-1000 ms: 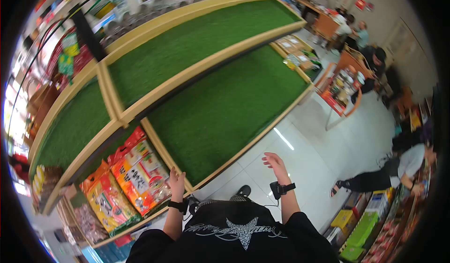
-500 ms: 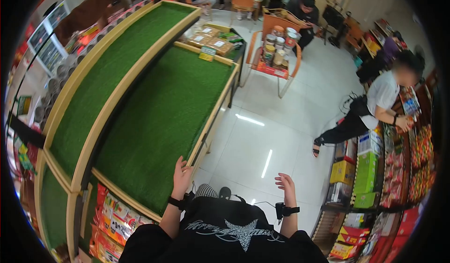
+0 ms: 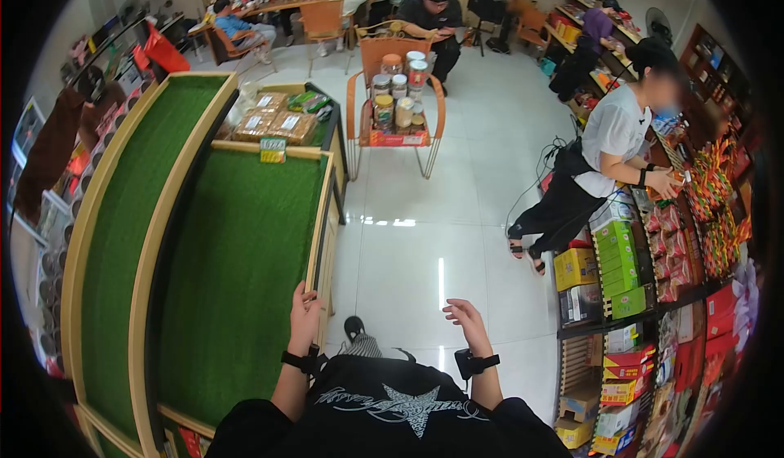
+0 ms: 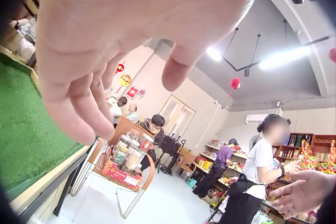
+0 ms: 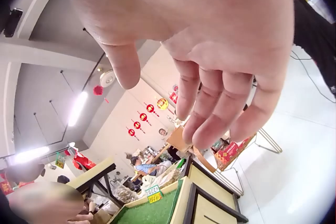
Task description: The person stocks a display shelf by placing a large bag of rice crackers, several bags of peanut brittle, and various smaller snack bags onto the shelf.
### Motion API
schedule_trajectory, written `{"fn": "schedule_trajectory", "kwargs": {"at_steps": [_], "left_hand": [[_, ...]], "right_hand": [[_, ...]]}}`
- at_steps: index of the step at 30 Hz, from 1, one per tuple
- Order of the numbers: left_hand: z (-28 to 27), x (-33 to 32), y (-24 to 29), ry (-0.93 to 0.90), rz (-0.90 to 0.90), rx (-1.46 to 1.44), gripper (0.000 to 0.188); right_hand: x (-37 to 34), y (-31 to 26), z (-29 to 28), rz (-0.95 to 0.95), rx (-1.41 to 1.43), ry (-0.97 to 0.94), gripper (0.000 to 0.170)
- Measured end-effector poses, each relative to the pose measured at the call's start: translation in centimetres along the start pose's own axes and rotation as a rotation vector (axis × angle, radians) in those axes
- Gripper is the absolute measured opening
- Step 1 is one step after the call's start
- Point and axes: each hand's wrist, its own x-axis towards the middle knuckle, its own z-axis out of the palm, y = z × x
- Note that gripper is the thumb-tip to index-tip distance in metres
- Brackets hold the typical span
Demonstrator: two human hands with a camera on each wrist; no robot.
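Note:
My left hand (image 3: 305,317) hovers by the right edge of the green-lined display stand (image 3: 245,221), overlapping its wooden rim in the head view. Its fingers are relaxed and nothing is in them; in the left wrist view the loosely bent fingers (image 4: 86,103) hang with the thumb apart. Over the tiled floor, my right hand (image 3: 469,321) is held out in front of the body, empty as well. The right wrist view shows its palm with loosely bent fingers (image 5: 210,103) and the thumb spread to the side.
Ahead stands a chair (image 3: 356,123) carrying several jars (image 3: 399,88). Packaged goods (image 3: 280,123) and a price tag (image 3: 273,151) are at the stand's far end. To the right, a person (image 3: 608,143) reaches into shelves of boxes and bags (image 3: 621,258). Others sit at the back.
The view has swung to the right, bringing the chair and shelves ahead and taking most of the orange food bags out of sight. Both hands stay empty and held out in front.

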Motion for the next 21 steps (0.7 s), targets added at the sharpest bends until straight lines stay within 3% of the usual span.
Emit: {"fn": "schedule_trajectory", "kwargs": {"at_steps": [5, 7, 15, 21], "left_hand": [[-0.4, 6.3, 2.9, -0.015, 0.014, 0.021, 0.056], [-0.7, 8.8, 3.4, -0.055, 0.083, 0.041, 0.053], [0.9, 14.1, 6.7, -0.108, 0.006, 0.031, 0.045], [2.6, 16.5, 7.0, -0.025, -0.059, 0.021, 0.046]], "right_hand": [[4.4, -2.2, 1.1, -0.124, 0.027, 0.053, 0.033], [5.7, -2.7, 2.0, -0.124, 0.028, 0.059, 0.032], [11.6, -4.0, 4.7, -0.084, 0.026, 0.009, 0.028], [19.2, -5.2, 4.0, -0.063, -0.018, -0.059, 0.026]]}}
